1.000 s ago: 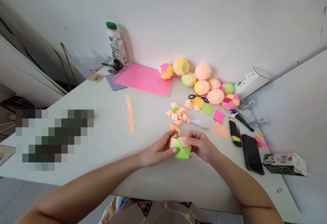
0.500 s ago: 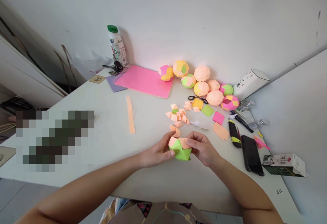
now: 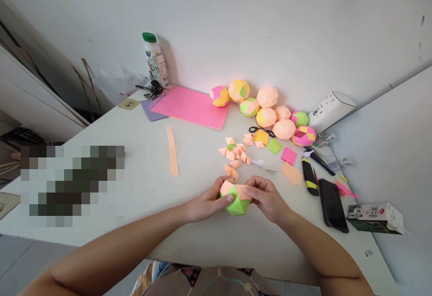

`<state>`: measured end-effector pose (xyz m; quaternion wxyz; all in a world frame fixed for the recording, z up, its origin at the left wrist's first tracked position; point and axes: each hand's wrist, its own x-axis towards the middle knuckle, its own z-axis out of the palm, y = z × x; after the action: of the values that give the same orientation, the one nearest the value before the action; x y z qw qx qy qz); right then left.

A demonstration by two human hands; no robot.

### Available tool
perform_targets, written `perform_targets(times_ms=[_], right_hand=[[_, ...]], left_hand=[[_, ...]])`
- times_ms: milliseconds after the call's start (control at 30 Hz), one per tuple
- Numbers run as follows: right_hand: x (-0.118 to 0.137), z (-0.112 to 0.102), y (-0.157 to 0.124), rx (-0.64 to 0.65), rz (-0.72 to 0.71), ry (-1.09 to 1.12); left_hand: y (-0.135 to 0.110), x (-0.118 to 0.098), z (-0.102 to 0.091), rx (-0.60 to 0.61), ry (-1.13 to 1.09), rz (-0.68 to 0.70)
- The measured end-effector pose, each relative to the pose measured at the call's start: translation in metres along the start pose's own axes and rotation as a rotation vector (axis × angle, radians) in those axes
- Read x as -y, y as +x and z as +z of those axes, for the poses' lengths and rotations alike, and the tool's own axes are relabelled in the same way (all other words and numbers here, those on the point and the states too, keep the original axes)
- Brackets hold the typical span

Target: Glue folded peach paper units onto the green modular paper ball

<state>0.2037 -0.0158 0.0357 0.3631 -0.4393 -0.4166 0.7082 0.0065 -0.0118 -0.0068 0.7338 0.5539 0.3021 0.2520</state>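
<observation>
Between my two hands is a folded paper ball [image 3: 238,205] with green faces below and peach faces on top. My left hand [image 3: 212,201] grips its left side, the thumb lying across a green face. With thumb and fingers, my right hand [image 3: 265,195] pinches a peach flap at the ball's upper right. The fingertips behind the ball are hidden. Just beyond it lie several small folded peach paper pieces [image 3: 238,153], one green piece among them. A clear glue bottle [image 3: 270,164] with a white nozzle rests behind my right hand.
Finished paper balls [image 3: 266,96] cluster by the wall near a pink sheet [image 3: 192,107]. Black-handled scissors [image 3: 256,130] and sticky-note stacks [image 3: 274,145] lie before them. At right are a box cutter [image 3: 309,177], a phone [image 3: 333,205] and a carton [image 3: 375,218]. A peach strip [image 3: 172,152] lies left.
The paper ball has turned and shifted slightly left and down in my hands. My left thumb now reaches further over its green face. Both hands keep their hold.
</observation>
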Motion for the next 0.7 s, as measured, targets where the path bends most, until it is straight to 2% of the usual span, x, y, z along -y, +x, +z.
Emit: perform_targets(times_ms=[700], right_hand=[[0.0013, 0.0019, -0.0013, -0.011, -0.02, -0.124]], left_hand=[[-0.0006, 0.0, -0.0007, -0.007, 0.0, -0.048]])
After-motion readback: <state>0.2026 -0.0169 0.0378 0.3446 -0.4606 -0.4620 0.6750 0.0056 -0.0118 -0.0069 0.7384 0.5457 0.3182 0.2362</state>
